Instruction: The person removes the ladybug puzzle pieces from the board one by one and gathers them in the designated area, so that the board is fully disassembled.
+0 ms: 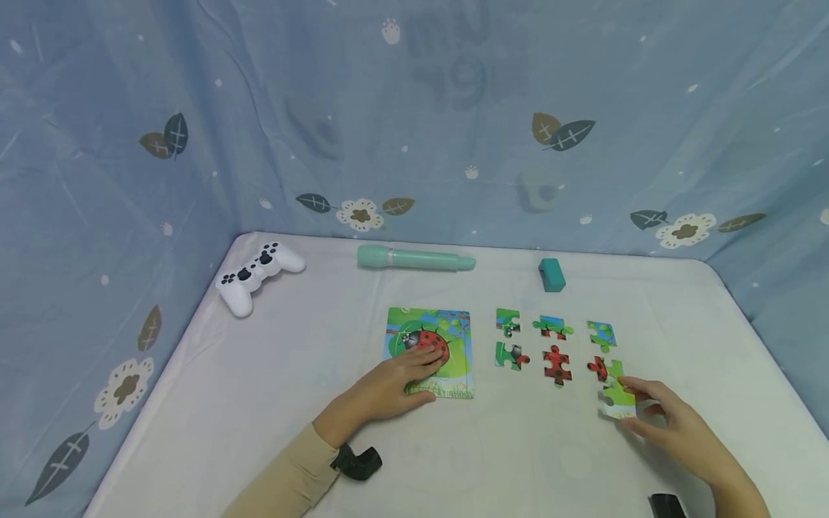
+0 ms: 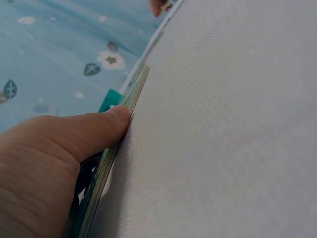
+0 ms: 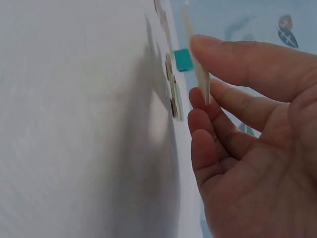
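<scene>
My left hand (image 1: pixel 396 385) lies on a ladybug puzzle board (image 1: pixel 458 385), fingers stretched over the picture. In the left wrist view, the left thumb (image 2: pixel 101 126) rests on the board's edge (image 2: pixel 101 181). Farther right, my right hand (image 1: pixel 676 428) pinches a green puzzle piece (image 1: pixel 622 404) with a white lower edge. The right wrist view shows this piece edge-on between thumb and fingers, raised off the table. Just beyond it lies a red-and-green puzzle piece (image 1: pixel 597 367), which the held one partly overlaps in the head view.
Other loose pieces lie in two rows right of the board, among them a red piece (image 1: pixel 557 365) and a blue-and-green piece (image 1: pixel 602 334). Behind are a teal block (image 1: pixel 553 275), a green tube-like object (image 1: pixel 421 259) and a white game controller (image 1: pixel 259 273). Patterned blue cloth (image 1: pixel 401 129) borders the table.
</scene>
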Demonstrator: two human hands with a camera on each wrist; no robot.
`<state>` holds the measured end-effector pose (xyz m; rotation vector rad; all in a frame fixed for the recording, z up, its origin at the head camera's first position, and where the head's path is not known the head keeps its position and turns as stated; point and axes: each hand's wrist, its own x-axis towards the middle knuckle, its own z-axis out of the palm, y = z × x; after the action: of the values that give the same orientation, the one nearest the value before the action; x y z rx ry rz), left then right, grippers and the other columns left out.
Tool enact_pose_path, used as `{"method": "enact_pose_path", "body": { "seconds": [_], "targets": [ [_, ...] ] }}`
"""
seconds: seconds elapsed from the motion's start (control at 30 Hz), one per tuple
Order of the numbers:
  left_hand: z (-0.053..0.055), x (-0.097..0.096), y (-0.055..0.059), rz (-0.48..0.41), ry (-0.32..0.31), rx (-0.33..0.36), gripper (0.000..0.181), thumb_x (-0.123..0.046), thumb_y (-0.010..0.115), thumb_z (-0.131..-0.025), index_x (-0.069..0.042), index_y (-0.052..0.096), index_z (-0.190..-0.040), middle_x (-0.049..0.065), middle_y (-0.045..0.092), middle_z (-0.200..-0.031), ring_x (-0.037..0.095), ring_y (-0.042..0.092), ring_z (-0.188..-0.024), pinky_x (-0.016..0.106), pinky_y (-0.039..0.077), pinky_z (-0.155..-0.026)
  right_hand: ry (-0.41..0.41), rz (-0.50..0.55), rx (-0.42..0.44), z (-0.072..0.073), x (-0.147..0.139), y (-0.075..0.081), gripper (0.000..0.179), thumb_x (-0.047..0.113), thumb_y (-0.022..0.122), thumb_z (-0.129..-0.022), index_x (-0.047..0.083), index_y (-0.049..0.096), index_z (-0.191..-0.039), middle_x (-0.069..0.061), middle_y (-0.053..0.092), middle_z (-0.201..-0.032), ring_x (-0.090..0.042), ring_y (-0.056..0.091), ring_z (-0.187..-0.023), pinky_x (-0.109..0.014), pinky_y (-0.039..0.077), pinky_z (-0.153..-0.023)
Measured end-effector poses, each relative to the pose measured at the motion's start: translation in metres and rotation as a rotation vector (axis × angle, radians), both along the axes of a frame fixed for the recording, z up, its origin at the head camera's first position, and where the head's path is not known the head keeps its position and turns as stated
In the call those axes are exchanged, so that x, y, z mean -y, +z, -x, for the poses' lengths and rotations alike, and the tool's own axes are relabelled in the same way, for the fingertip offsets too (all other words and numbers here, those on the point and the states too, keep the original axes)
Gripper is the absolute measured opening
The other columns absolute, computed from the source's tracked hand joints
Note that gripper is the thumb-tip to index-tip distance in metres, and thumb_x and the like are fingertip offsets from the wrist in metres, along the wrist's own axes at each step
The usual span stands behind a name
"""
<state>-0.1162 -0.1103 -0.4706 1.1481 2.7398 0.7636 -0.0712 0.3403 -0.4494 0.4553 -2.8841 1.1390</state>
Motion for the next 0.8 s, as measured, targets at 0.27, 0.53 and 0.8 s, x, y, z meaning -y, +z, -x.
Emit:
{"method": "enact_pose_path", "body": {
  "seconds": [0.27,0.53,0.8],
  "targets": [
    [0.001,0.0,0.001,-0.003,-0.001,0.006,0.06,-0.042,0.059,-0.092,-0.014,0.043,-0.143,0.003,0.038,-0.15,0.022,0.034,-0.14,0.04,0.034,-0.112,0.004,-0.031,0.078,-0.002,-0.004,-0.008,0.055,0.007,0.075,-0.079,-0.002,0.052,-0.127,0.026,0.044,-0.11,0.013,0.042,-0.093,0.001,0.035,-0.075],
    [0.001,0.0,0.001,-0.011,-0.002,-0.001,0.061,-0.042,0.06,-0.092,-0.014,0.043,-0.143,0.003,0.038,-0.15,0.023,0.034,-0.14,0.04,0.035,-0.112,0.0,-0.062,0.081,-0.002,-0.003,-0.01,0.056,0.007,0.076,-0.077,0.0,0.053,-0.127,0.019,0.045,-0.112,0.017,0.038,-0.096,0.005,0.03,-0.078],
    [0.001,0.001,0.0,-0.005,-0.007,-0.01,0.061,-0.041,0.059,-0.092,-0.014,0.042,-0.143,0.004,0.038,-0.15,0.023,0.034,-0.14,0.04,0.034,-0.112,0.02,-0.073,0.036,-0.001,-0.001,-0.011,0.056,0.003,0.077,-0.074,-0.002,0.054,-0.125,0.002,0.048,-0.112,0.018,0.037,-0.097,0.005,0.029,-0.079]
  ]
}}
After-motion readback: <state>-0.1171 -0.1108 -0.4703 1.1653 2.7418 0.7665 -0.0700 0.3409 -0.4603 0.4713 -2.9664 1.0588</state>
